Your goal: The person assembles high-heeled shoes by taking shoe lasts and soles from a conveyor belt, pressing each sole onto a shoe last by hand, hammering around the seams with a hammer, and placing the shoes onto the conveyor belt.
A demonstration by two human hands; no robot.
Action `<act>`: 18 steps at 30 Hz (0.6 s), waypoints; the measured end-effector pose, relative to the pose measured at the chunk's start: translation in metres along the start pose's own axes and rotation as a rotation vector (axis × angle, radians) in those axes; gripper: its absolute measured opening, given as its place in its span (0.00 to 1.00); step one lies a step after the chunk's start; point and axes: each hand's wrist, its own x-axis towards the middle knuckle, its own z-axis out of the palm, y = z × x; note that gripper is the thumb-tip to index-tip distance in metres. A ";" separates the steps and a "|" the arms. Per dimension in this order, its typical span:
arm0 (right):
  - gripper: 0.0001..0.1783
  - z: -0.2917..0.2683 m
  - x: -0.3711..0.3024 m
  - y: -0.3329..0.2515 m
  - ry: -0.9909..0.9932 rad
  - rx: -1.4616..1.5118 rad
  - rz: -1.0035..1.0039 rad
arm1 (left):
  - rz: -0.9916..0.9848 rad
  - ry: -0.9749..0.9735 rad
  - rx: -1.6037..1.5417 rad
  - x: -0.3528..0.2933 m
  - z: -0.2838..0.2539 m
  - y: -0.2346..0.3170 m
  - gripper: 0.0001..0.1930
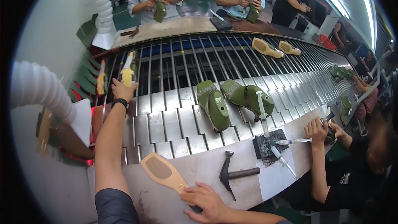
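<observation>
My left hand (123,89), arm stretched out and a black band at the wrist, is at the near end of a shoe (129,67) with yellowish parts on the conveyor; its fingers curl about that end. My right hand (207,204) grips the narrow end of a shoe (162,171) lying tan sole up on the worktable, with a dark tip showing beneath the fingers. To the right of this shoe lies a hammer (240,173) with a dark handle.
Two green sandals (213,104) lie on the conveyor's metal slats (174,128). Syringes (284,161) stand in and lie about a black block (261,146) at right. White hoses (43,87) hang at left. A co-worker's hands (317,130) work at right; others sit across.
</observation>
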 end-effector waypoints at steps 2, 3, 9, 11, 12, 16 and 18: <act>0.28 0.003 0.002 -0.008 0.035 -0.035 -0.049 | -0.036 0.109 0.010 0.039 0.016 -0.004 0.69; 0.26 0.000 0.006 -0.010 0.034 -0.039 -0.041 | -0.068 0.068 0.001 0.041 0.030 0.012 0.67; 0.24 0.005 0.007 -0.003 0.091 -0.060 -0.028 | 0.012 0.005 0.018 0.016 0.014 0.031 0.57; 0.21 0.008 0.004 0.005 0.000 -0.047 -0.036 | 0.027 -0.021 0.062 -0.013 -0.026 0.037 0.56; 0.21 0.009 0.001 0.007 0.018 -0.056 -0.037 | 0.039 -0.031 0.052 -0.024 -0.039 0.034 0.56; 0.17 0.003 -0.004 0.006 0.280 -0.127 -0.131 | 0.224 0.023 -0.141 -0.088 -0.092 -0.035 0.53; 0.17 -0.006 -0.013 0.008 0.378 -0.216 -0.159 | 0.428 0.052 -0.217 -0.166 -0.149 -0.045 0.52</act>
